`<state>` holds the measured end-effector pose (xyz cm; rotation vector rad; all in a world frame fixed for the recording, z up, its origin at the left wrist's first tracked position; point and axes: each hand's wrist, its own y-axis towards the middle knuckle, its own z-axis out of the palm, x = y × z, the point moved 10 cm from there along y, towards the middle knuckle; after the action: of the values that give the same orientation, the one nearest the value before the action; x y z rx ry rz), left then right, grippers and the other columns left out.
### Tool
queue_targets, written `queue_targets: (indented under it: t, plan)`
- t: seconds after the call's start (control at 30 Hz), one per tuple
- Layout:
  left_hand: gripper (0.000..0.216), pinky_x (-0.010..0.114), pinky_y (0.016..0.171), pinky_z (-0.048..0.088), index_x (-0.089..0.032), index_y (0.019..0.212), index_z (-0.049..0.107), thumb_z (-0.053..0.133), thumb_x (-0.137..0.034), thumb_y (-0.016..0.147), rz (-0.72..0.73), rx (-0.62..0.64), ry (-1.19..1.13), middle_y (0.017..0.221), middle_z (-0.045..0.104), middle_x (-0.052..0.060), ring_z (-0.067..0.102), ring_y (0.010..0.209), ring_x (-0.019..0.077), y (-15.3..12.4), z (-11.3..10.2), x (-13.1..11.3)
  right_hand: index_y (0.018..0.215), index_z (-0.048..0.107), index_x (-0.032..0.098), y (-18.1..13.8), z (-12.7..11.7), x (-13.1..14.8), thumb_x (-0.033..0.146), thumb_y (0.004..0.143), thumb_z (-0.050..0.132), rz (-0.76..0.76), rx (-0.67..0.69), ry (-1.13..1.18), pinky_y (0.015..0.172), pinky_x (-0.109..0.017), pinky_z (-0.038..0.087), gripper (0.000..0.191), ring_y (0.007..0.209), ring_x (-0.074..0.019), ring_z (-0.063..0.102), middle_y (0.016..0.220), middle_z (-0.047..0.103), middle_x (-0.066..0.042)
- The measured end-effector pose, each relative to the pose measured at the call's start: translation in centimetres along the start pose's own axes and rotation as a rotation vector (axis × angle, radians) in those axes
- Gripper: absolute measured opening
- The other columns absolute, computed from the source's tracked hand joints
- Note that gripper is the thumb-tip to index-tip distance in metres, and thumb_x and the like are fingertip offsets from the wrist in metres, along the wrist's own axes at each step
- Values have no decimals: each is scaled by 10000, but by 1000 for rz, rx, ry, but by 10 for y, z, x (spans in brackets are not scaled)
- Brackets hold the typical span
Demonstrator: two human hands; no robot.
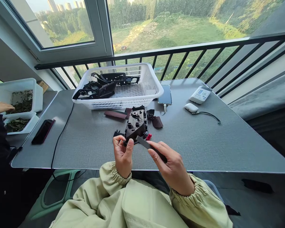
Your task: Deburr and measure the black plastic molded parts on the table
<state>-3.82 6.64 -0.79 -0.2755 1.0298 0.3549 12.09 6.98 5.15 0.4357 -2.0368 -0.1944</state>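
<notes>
Well past right hand point(168, 167), illegible-looking label point(201, 94)

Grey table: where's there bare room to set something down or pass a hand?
The widest bare patch on the grey table lies right, in front of the white earbud case and its cord. A smaller one lies left, between the black cable and the left hand. It's crowded at the dark brown plastic part, behind the dark strip in the right hand, up to the white basket.

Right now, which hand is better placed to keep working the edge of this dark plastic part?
Probably the right hand: its fingers hold a flat sanding stick at the plastic part, while the left hand is occupied gripping that part.
</notes>
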Motion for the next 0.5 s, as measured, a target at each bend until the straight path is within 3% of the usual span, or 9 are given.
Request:
queue_targets:
  t: [0.23,0.4,0.5]
  plan:
    - [374,169,535,361,-235,838,448,753,-422,727,41,-16,29,692,540,-68,498,557,53,-1,-1,-5,1114,669,197,-1,1,-4,360,955,465,9,12,-148,619,-279,494,306,692,-177,623,836,679,-75]
    - [370,166,581,392,-234,838,456,751,-428,727,47,-18,32,693,527,-66,507,592,58,0,-1,-4,1093,682,188,1,4,-2,354,947,473,-1,53,-72,615,-279,500,304,664,-175,619,789,673,-70]
    - [384,164,581,401,-231,835,467,755,-452,712,25,-64,35,693,519,-61,516,602,62,1,-8,-3,1062,699,206,2,-2,-11,402,917,520,57,-4,5,630,-298,500,303,695,-189,621,827,690,-82]
